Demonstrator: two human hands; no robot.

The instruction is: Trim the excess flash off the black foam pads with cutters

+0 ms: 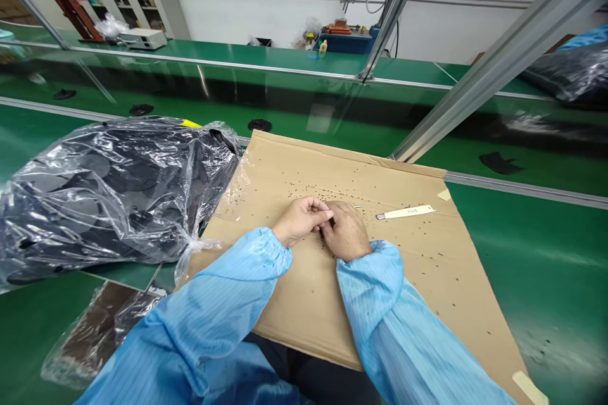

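Note:
My left hand (303, 220) and my right hand (346, 231) meet over a cardboard sheet (308, 304), fingertips together. Both are closed in a pinch, and whatever they hold is hidden by the fingers. A short pale metal tip (357, 207) shows just beyond my right hand; I cannot make out what it belongs to. Many tiny black bits (304, 190) lie scattered on the cardboard around my hands. To the right of my right hand rests a slim tool with a cream handle (406, 212), marked with writing and ending in a metal tip.
A clear plastic bag (118, 196) full of dark flat pieces bulges at the left. Below it lies a smaller clear bag (95, 335). A slanting metal post (489, 63) rises at the right. Dark pieces (259, 125) sit along the green surface behind the cardboard.

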